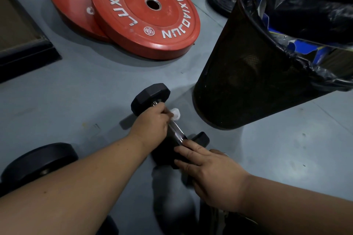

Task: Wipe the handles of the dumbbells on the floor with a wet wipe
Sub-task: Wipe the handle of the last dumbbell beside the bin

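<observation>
"luxiaojun" on red plate (145,13)

My left hand (152,122) hides the upper handle (176,131) and most of the wipe (176,113). The bin (248,74) is cut off at the right edge. My right hand (212,175) covers the near dumbbell head (200,137).

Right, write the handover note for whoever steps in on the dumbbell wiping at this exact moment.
Left hand: grips the wet wipe around the dumbbell's handle, near the far head.
Right hand: open, fingers resting on the near head of the dumbbell, steadying it on the floor.
Done: cannot tell how much of this handle is wiped.
Left: finish this handle toward the near head, then do the second dumbbell at lower left. The bin stands at right for the used wipe.
</observation>
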A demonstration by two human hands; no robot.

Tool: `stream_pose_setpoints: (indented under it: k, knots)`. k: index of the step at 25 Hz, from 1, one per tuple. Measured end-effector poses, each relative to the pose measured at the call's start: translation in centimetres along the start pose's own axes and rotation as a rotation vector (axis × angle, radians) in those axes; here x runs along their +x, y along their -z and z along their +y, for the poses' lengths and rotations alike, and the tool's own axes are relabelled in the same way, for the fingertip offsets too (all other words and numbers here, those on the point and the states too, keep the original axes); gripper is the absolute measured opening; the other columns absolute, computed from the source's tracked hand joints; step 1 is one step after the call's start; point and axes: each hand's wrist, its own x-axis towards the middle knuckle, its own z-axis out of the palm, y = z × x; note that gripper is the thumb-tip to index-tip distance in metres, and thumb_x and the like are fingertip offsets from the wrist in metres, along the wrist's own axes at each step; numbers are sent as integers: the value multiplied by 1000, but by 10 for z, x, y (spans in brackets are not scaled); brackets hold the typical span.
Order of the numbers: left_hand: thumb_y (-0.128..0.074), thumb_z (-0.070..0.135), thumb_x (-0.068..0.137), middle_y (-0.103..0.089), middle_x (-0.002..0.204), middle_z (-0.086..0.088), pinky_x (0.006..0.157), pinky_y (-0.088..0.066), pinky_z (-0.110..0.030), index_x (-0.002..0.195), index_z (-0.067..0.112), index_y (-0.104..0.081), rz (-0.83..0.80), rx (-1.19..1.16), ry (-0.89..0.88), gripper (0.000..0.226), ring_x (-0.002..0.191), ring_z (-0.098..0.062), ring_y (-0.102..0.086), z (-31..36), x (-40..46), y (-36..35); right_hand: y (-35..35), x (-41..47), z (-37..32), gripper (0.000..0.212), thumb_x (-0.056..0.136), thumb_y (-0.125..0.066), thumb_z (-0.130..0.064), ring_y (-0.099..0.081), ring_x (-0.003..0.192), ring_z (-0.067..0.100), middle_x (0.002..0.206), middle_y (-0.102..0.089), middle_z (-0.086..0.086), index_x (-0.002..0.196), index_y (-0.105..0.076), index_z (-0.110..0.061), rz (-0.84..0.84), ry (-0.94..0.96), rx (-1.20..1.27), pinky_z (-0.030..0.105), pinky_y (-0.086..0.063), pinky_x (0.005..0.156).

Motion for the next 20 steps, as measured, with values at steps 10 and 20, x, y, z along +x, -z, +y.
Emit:
stream_pose_setpoints:
  k: [10, 20]
  knots:
    - [-48, 43, 91, -62, 98, 14, 76, -54, -34, 92, 22, -68, -213, -147, -11, 29, 93, -10, -62, 16, -16, -10, 1, 0, 0, 62, 89, -36, -37, -10, 156, 18, 166, -23, -4, 149, -46, -29, 6, 22, -2, 45, -56, 91]
    - [-68, 14, 81, -63, 94, 7, 65, -56, -37, 86, 16, -77, -16, 72, -23, 11, 90, -23, -60, -9, 3, 1, -3, 0, 0, 61, 91, -38, -37, -9, 156, 15, 166, -21, -9, 151, -43, -31, 10, 15, 12, 44, -54, 95]
